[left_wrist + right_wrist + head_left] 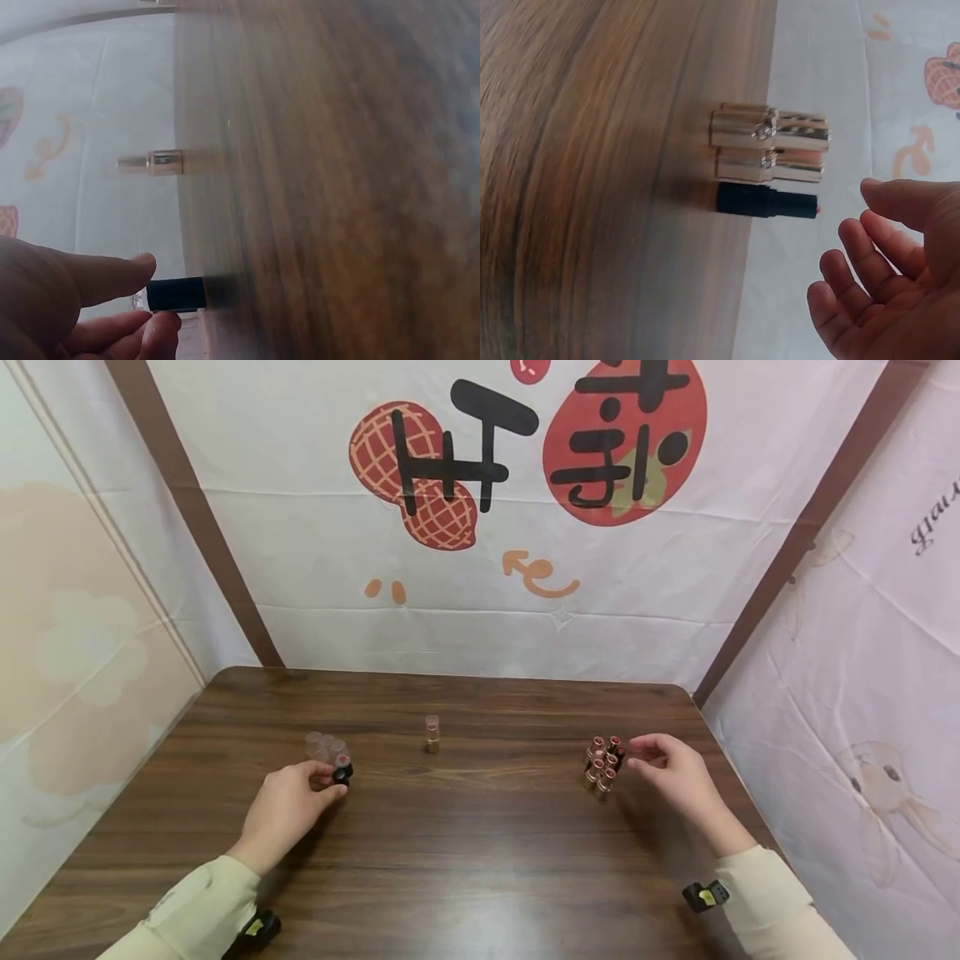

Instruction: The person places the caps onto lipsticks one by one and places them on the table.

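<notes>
Left grip (pixel 285 810) pinches a black tube (pixel 176 294) — wood-grain table (pixel 480 852), printed cloth backdrop (pixel 300 543).

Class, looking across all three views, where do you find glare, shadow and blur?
Head view: pale glare on the table near the picture's bottom edge, and a shadow beside the left hand; left wrist view: the table's wood grain soft and blurred; right wrist view: bright highlights on the gold tubes.
</notes>
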A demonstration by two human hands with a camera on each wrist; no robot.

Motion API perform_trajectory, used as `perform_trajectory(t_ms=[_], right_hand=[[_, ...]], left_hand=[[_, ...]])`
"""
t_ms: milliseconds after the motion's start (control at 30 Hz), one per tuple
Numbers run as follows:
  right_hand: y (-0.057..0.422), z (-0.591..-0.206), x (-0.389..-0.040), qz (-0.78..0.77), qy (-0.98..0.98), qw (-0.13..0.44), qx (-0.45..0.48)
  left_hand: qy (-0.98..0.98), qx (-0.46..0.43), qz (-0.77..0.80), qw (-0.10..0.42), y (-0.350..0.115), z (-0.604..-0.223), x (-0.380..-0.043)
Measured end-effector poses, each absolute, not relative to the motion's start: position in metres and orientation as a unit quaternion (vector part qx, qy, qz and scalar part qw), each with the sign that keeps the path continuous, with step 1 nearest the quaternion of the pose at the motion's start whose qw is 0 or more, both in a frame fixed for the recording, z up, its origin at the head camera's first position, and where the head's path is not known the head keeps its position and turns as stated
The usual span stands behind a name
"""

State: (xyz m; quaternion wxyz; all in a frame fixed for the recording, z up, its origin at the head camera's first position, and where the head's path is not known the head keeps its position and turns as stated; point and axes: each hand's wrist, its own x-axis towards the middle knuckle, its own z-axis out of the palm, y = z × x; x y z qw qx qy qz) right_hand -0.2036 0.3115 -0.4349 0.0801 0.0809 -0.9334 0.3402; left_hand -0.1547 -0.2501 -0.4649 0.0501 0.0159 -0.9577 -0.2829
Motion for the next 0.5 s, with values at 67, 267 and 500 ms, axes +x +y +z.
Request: perform_trajectory(t_ms=[67,267,500], right_hand=[[0.313,-0.439,-0.208,0.340,-0.935,0.066,0.079],[0.313,-0.451,-0.219,0.350,-0.934,0.023,0.073],[0.316,-0.456,-0.222,0.349,-0.935,0.017,0.053]], left_hand=[[-0.958,0.019,-0.281,0.048,-0.250,-0.465,-0.155],[-0.960,0.025,-0.274,0.047,-0.250,-0.466,-0.156],[-0.962,0.027,-0.269,0.034,-0.246,-0.465,-0.160]])
